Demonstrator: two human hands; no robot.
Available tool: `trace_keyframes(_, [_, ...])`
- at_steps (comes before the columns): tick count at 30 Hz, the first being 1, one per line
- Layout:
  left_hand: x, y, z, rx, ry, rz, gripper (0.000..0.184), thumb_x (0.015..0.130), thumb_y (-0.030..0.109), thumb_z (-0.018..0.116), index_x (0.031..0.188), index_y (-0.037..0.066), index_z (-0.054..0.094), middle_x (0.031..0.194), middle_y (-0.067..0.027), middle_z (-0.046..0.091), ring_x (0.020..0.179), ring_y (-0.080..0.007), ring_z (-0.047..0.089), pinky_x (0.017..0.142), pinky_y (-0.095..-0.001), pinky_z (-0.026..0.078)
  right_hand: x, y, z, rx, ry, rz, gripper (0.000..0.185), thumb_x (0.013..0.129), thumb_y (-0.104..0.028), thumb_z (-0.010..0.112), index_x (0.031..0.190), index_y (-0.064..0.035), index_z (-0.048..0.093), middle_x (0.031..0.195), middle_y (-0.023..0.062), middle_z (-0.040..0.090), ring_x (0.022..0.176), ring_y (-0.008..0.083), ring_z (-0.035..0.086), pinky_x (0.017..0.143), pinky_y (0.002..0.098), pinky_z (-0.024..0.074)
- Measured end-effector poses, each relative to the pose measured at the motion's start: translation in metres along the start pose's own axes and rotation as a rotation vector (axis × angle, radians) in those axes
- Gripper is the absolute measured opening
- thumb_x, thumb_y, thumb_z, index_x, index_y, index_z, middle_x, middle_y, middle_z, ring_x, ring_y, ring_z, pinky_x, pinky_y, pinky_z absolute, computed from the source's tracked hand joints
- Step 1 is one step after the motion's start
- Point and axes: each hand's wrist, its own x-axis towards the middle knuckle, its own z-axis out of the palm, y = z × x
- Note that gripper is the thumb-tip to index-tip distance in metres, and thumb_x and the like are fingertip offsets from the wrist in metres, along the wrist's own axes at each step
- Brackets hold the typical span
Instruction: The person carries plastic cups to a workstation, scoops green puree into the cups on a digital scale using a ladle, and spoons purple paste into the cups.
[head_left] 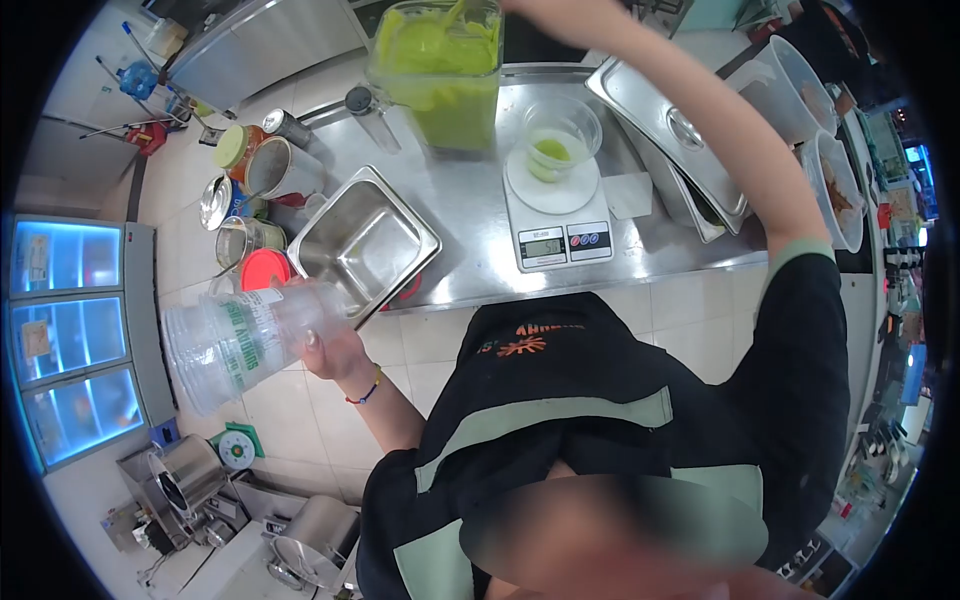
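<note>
My left hand (335, 355) is wrapped round a stack of clear plastic cups (225, 340) with green print, tilted sideways left of the counter's front edge. At the top edge of the view, my right hand (560, 15) is blurred and partly cut off, so its fingers do not show clearly. It is beside a clear square pitcher (450, 110) filled with thick green mixture, in which a green-coated utensil (455, 18) stands. On a white digital kitchen scale (562, 225) rests a clear cup (560, 135) with a little green mixture at its bottom.
A steel pan (365, 245) stands at the counter's front left. Several jars and cans, one with a red lid (265, 270), are beside it. Lidded steel containers (670, 130) and clear tubs (835, 195) line the right. A glass-door fridge (80, 340) stands far left.
</note>
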Motion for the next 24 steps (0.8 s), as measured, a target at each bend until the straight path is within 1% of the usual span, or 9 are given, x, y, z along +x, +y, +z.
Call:
trace_keyframes(3, [-0.002, 0.001, -0.01, 0.013, -0.069, 0.002, 0.086, 0.069, 0.028, 0.068, 0.139, -0.004, 0.029, 0.127, -0.0194, 0.047, 0.116, -0.0292, 0.048, 0.102, -0.0418, 0.037, 0.009, 0.023, 0.033, -0.482, -0.23, -0.349, 0.025, 0.089, -0.027, 0.059, 0.089, -0.0032, 0.067, 0.074, 0.0112, 0.066, 0.063, 0.0147, 0.059, 0.059, 0.0282, 0.0433])
trace_keyframes(6, [-0.003, 0.003, -0.019, 0.065, -0.084, 0.025, 0.087, 0.07, 0.029, 0.068, 0.14, -0.004, 0.028, 0.126, -0.0207, 0.047, 0.115, -0.029, 0.048, 0.102, -0.0411, 0.037, 0.008, 0.016, 0.047, -0.409, -0.261, -0.225, 0.026, 0.087, -0.029, 0.06, 0.086, -0.0031, 0.067, 0.075, 0.016, 0.065, 0.063, 0.0182, 0.061, 0.06, 0.0319, 0.0448])
trace_keyframes(9, [-0.009, 0.005, -0.027, 0.109, -0.085, 0.003, 0.088, 0.07, 0.031, 0.068, 0.14, -0.004, 0.028, 0.129, -0.0203, 0.046, 0.117, -0.0306, 0.049, 0.101, -0.0424, 0.039, 0.01, 0.02, 0.023, 0.031, -0.08, 0.274, 0.026, 0.087, -0.021, 0.056, 0.08, 0.0014, 0.067, 0.069, 0.0071, 0.065, 0.06, 0.0128, 0.059, 0.058, 0.0252, 0.0434])
trace_keyframes(13, [-0.008, 0.003, -0.031, 0.238, -0.14, 0.033, 0.088, 0.071, 0.033, 0.069, 0.14, -0.003, 0.029, 0.137, -0.0205, 0.041, 0.12, -0.0343, 0.05, 0.1, -0.0455, 0.041, 0.004, 0.041, 0.016, 0.348, 0.071, 0.368, 0.024, 0.087, -0.015, 0.055, 0.078, 0.0037, 0.067, 0.066, 0.0036, 0.062, 0.059, 0.0102, 0.056, 0.056, 0.0224, 0.0425])
trace_keyframes(16, [-0.006, 0.003, -0.028, 0.282, -0.219, 0.024, 0.09, 0.071, 0.035, 0.072, 0.14, -0.002, 0.029, 0.139, -0.0214, 0.039, 0.12, -0.0359, 0.05, 0.1, -0.0458, 0.042, 0.004, 0.048, 0.007, 0.345, 0.16, 0.405, 0.023, 0.088, -0.014, 0.055, 0.078, 0.0032, 0.067, 0.065, 0.003, 0.061, 0.058, 0.0093, 0.055, 0.055, 0.022, 0.0412])
trace_keyframes(20, [-0.001, 0.005, -0.013, 0.447, -0.343, 0.086, 0.096, 0.072, 0.031, 0.078, 0.143, 0.0, 0.022, 0.139, -0.0225, 0.037, 0.12, -0.0354, 0.049, 0.098, -0.0464, 0.043, -0.004, 0.034, 0.001, 0.336, 0.173, 0.275, 0.022, 0.088, -0.016, 0.057, 0.079, 0.0023, 0.067, 0.065, 0.003, 0.062, 0.057, 0.0089, 0.053, 0.053, 0.0223, 0.0389])
trace_keyframes(22, [-0.001, 0.003, -0.011, 0.49, -0.39, 0.098, 0.097, 0.073, 0.029, 0.078, 0.144, 0.0, 0.018, 0.14, -0.0227, 0.036, 0.121, -0.0354, 0.048, 0.099, -0.0464, 0.042, -0.016, 0.014, 0.003, 0.126, 0.103, 0.024, 0.021, 0.089, -0.016, 0.058, 0.08, 0.0012, 0.067, 0.064, 0.0006, 0.06, 0.057, 0.0062, 0.05, 0.052, 0.0222, 0.0362])
trace_keyframes(23, [-0.001, 0.002, -0.01, 0.534, -0.43, 0.112, 0.098, 0.074, 0.028, 0.077, 0.145, 0.0, 0.014, 0.141, -0.0228, 0.035, 0.122, -0.0354, 0.047, 0.1, -0.0464, 0.04, -0.02, 0.002, -0.004, -0.017, -0.094, 0.063, 0.019, 0.09, -0.015, 0.058, 0.083, 0.0006, 0.067, 0.064, -0.0023, 0.056, 0.059, 0.0035, 0.046, 0.053, 0.0217, 0.0353])
trace_keyframes(24, [-0.001, 0.002, -0.006, 0.533, -0.434, 0.111, 0.098, 0.074, 0.028, 0.077, 0.145, 0.0, 0.014, 0.141, -0.0228, 0.035, 0.122, -0.0354, 0.047, 0.1, -0.0464, 0.04, -0.02, 0.006, -0.004, -0.018, -0.09, 0.065, 0.019, 0.09, -0.015, 0.058, 0.083, 0.0006, 0.067, 0.064, -0.0023, 0.056, 0.059, 0.0035, 0.046, 0.053, 0.0217, 0.0353])
